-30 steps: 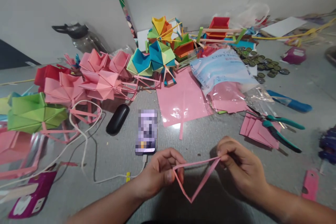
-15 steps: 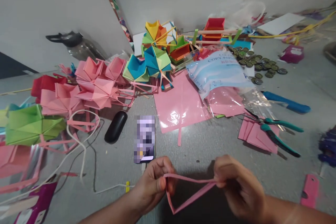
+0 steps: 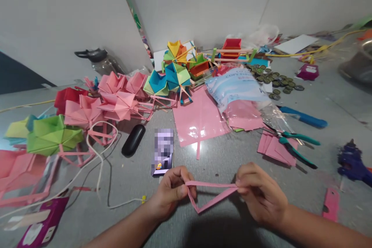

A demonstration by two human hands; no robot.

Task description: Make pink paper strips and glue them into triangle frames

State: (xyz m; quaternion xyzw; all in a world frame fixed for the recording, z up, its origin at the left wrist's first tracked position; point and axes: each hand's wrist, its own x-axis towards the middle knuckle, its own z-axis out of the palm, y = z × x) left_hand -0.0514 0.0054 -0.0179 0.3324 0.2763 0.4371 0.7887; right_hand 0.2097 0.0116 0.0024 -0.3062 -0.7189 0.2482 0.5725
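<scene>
Strip (image 3: 212, 184) — pinched by both hands (image 3: 168, 195)

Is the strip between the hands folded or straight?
Folded: the pink strip forms a triangle between left hand and right hand, bottom corner sharp.

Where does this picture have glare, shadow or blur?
Head view: white glare on the pink sheet and the table beside its lower edge; head view: dark shadow below the pink strip; head view: coarse squares hide most of the phone screen.
</scene>
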